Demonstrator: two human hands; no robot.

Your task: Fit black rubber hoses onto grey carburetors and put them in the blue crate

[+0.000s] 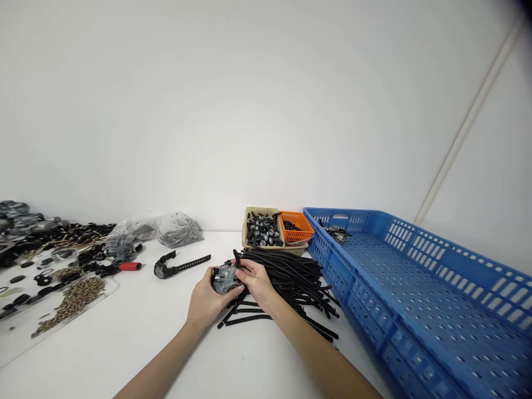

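A grey metal carburetor (224, 279) with black fittings is held just above the white table, in front of me. My left hand (205, 299) is closed round its left and near side, thumb across the front. At its upper right, my right hand (255, 280) pinches a short black rubber fitting (236, 257) that sticks up from the body. The fingers partly hide where fitting and carburetor meet. Beside and beneath my right forearm lies a heap of black hoses (291, 274).
A large blue crate (374, 310) runs along the right, with a few parts at its far end. Behind the hoses stand a cream bin (244, 227) and an orange basket (305, 230). Leftward lie a black watch (162, 269), plastic bags (178, 230), a red handle (130, 266) and brass pieces (77, 299).
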